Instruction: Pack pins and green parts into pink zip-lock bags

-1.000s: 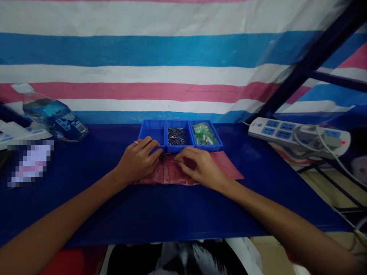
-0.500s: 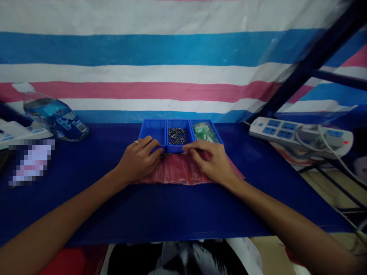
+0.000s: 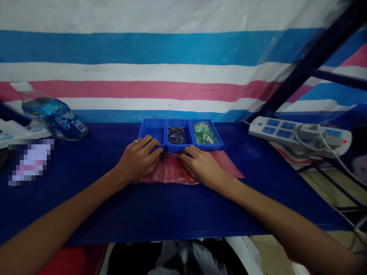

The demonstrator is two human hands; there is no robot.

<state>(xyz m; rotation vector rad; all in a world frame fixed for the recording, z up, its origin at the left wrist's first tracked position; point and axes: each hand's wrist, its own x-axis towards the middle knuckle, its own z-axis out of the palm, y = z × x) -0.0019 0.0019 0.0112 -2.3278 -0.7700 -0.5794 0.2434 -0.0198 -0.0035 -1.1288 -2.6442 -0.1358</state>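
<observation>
Red plastic bags lie in an overlapping row on the blue table, in front of three joined blue bins. The left bin looks empty; the middle one holds dark metal screws, the right one small green and clear packets. My left hand, a ring on one finger, rests at the left end of the bags with bent fingers, by a few dark screws. Over the middle of the bags is my right hand, its fingers curled down and together; their tips and anything between them are hidden.
A bottle with a blue label leans at the far left, near a white power strip and a pixelated item. Another power strip with plugs and cables sits at the right. Behind the table hangs a striped sheet.
My right hand has moved slightly left and down from the bins' front edge onto the bags, uncovering the right-hand bags. My left hand has stayed in place.
</observation>
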